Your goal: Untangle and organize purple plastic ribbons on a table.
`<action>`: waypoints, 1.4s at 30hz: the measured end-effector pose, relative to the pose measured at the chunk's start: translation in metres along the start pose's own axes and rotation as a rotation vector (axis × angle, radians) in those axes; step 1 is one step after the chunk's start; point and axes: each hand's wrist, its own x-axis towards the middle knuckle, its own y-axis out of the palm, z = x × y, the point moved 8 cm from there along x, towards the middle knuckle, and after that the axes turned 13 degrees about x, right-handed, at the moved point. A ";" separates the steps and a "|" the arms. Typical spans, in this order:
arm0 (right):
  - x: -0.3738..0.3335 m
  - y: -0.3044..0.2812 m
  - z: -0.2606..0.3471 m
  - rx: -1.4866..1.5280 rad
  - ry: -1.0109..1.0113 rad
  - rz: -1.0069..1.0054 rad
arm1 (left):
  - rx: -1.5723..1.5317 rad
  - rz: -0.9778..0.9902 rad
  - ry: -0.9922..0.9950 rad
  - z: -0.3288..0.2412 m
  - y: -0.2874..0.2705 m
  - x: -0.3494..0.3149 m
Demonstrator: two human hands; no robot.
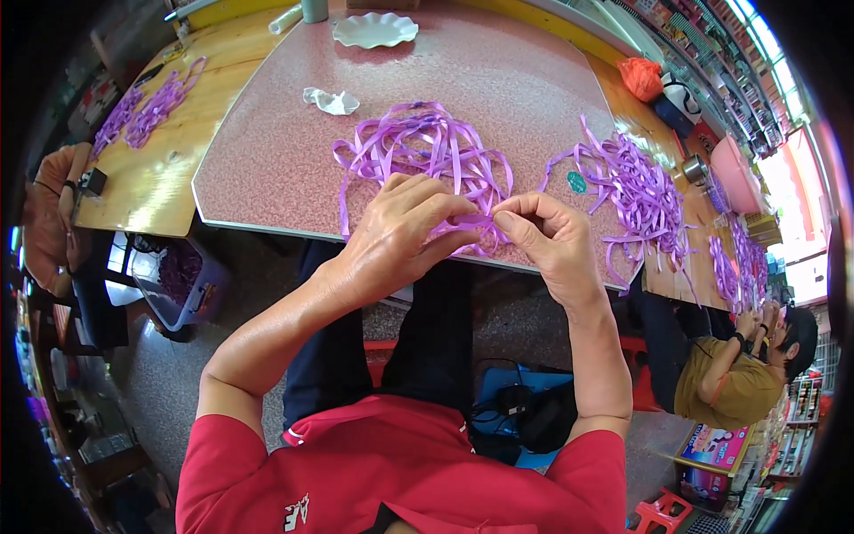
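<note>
Both of my hands meet over the near edge of a pink speckled table, closed on a purple ribbon (463, 222). My left hand (400, 227) pinches it between thumb and fingers. Just to its right, my right hand (544, 233) grips the ribbon with thumb and forefinger. Behind my hands lies a loose heap of purple ribbons (418, 142), with loops hanging to the table edge. A larger tangled pile of purple ribbons (636, 191) spreads at the right, some strands drooping over the edge. The exact spot where my fingertips meet is partly hidden.
On the pink table (267, 169) are a crumpled white wrapper (331, 101), a scalloped white plate (375, 30) and a green round sticker (576, 182). People sit at both sides with more ribbons (160, 107). A plastic bin (182, 276) stands lower left; a red stool (660, 512) lower right.
</note>
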 end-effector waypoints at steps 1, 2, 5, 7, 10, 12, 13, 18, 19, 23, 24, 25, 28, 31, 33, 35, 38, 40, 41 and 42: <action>0.000 -0.001 0.000 0.000 -0.012 -0.001 | 0.034 -0.009 0.023 -0.002 -0.001 0.001; 0.000 0.000 0.001 0.001 -0.012 0.000 | 0.035 -0.009 0.022 -0.001 -0.001 0.001; 0.000 0.001 0.002 0.018 0.023 -0.003 | 0.071 -0.009 0.070 -0.002 0.000 -0.001; 0.000 0.001 0.001 0.008 0.035 0.005 | 0.103 -0.027 0.094 -0.003 -0.002 0.000; 0.000 0.000 0.001 0.010 0.029 -0.003 | 0.110 -0.042 0.104 -0.004 -0.003 -0.001; 0.000 -0.001 0.000 0.006 0.013 -0.001 | 0.087 -0.053 0.098 -0.002 -0.001 -0.001; 0.001 -0.001 0.000 0.002 -0.003 0.005 | 0.064 -0.065 0.091 -0.001 -0.001 -0.001; 0.000 0.000 0.001 -0.027 -0.004 0.014 | -0.120 0.000 -0.080 0.006 0.001 -0.003; 0.000 0.001 0.002 -0.036 -0.008 0.023 | -0.232 0.037 -0.186 0.013 0.005 -0.005; -0.005 0.005 0.011 -0.092 -0.098 0.034 | -0.400 0.065 -0.305 0.023 0.013 -0.009; -0.006 0.006 0.016 -0.165 -0.129 0.049 | -0.526 0.118 -0.407 0.029 0.020 -0.012; -0.007 0.007 0.020 -0.239 -0.160 0.063 | -0.653 0.170 -0.510 0.033 0.028 -0.016; -0.005 -0.003 0.007 -0.009 -0.082 0.003 | -1.039 0.274 -0.599 0.027 0.036 -0.021; -0.004 -0.002 -0.003 0.189 0.071 -0.005 | -1.203 0.250 -0.689 0.021 0.041 -0.027; -0.004 -0.004 -0.012 0.244 0.086 0.003 | -1.300 0.217 -0.698 0.014 0.042 -0.027; -0.006 -0.001 -0.020 0.301 0.102 0.016 | -1.392 0.180 -0.711 0.009 0.044 -0.028; -0.011 0.006 -0.020 0.251 -0.020 -0.037 | -1.436 0.032 -0.762 0.017 0.046 -0.032; -0.017 0.011 -0.007 0.134 -0.240 -0.042 | -0.868 -0.020 -0.466 0.021 0.031 -0.020; -0.018 0.011 -0.005 0.116 -0.244 -0.049 | -0.869 -0.019 -0.467 0.024 0.028 -0.015; -0.018 0.010 -0.001 0.115 -0.243 -0.050 | -0.439 -0.068 -0.163 0.010 0.008 -0.004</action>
